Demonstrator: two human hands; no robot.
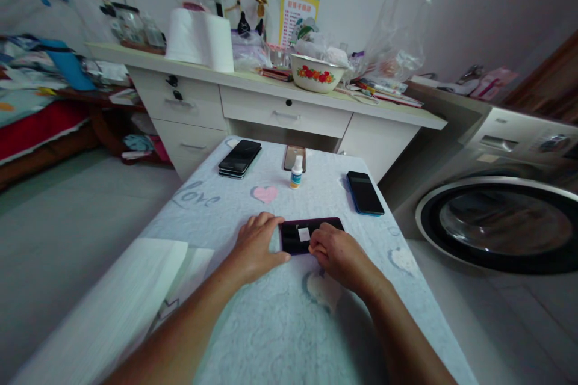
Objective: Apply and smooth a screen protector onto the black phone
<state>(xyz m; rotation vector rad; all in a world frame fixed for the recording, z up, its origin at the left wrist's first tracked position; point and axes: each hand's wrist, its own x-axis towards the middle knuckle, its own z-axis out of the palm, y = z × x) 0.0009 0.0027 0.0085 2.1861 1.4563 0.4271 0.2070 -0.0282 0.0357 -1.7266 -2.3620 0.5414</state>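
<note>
Crosswise on the table, the dark phone runs left to right, its left end at the left hand, thumb and fingers apart; the right hand, fingers bunched together, overlaps its right half

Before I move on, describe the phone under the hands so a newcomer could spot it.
On the cloth-covered table, find the left hand and right hand at a dark phone. Unlike the stacked phones and blue-edged phone farther back, it shows a pale square.
</note>
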